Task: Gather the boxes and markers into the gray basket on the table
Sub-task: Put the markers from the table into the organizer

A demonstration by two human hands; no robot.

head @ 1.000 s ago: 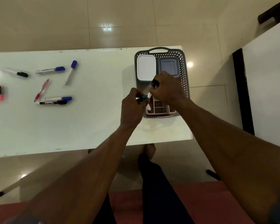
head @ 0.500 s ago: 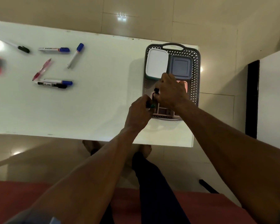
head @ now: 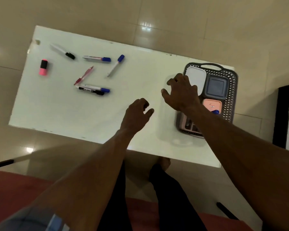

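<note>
The gray basket (head: pixel 233 90) stands at the table's right end. It holds a white box (head: pixel 196 77), a gray box (head: pixel 216 85), a pink box (head: pixel 212 105), a compartmented pink box (head: pixel 188 125) and a blue-capped marker (head: pixel 215 112). Several markers lie at the left: a black-capped one (head: pixel 63 52), blue-capped ones (head: pixel 98 58) (head: pixel 116 65) (head: pixel 97 88), a black marker (head: pixel 90 91), a red pen (head: pixel 83 75) and a pink highlighter (head: pixel 43 67). My left hand (head: pixel 137 112) hovers over the table, fingers loosely curled, holding nothing. My right hand (head: pixel 182 90) hangs spread beside the basket's left rim, also holding nothing.
The white table (head: pixel 73 110) sits on a beige tiled floor. My legs and a red seat are below its near edge. A dark-edged white surface (head: pixel 282 114) stands at the right.
Both hands have let go of the markers they held over the basket and have moved left, out over the table. The camera view has swung left.
</note>
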